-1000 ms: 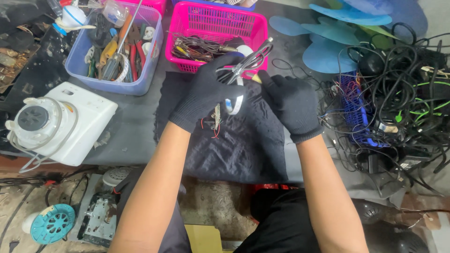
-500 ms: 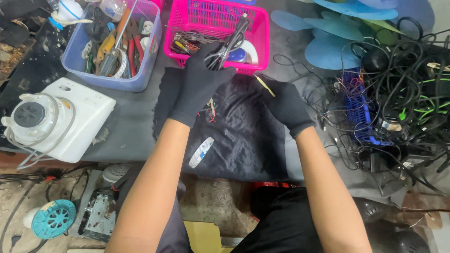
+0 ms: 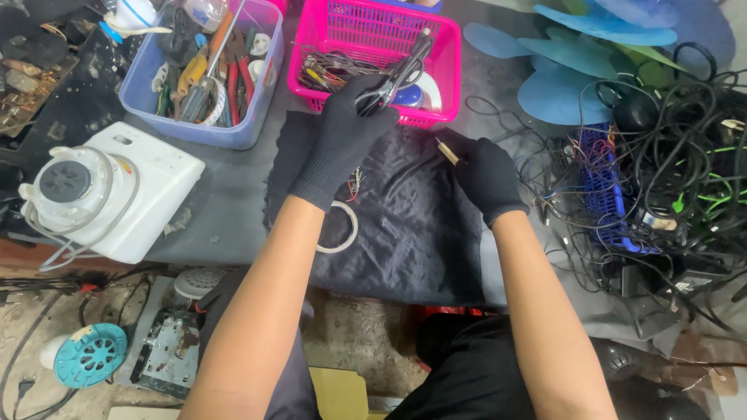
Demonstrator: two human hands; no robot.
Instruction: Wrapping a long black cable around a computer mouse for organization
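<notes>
Over the black cloth [image 3: 405, 210], the gloved left hand [image 3: 342, 136] is closed around dark-handled pliers [image 3: 401, 74], lifted at the pink basket [image 3: 373, 31] beyond the cloth's far edge. The gloved right hand [image 3: 486, 175] pinches a thin stick [image 3: 447, 151] above the cloth's right side. A steady grip suits both.

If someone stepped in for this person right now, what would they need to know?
Left hand, gloved, grips dark-handled pliers at the front rim of the pink basket.
Right hand, gloved, pinches a thin pale stick above the black cloth.
A ring of white tape lies on the cloth beside the left forearm, with small red wires near the wrist.
Done or left: cannot be told from this view.
</notes>
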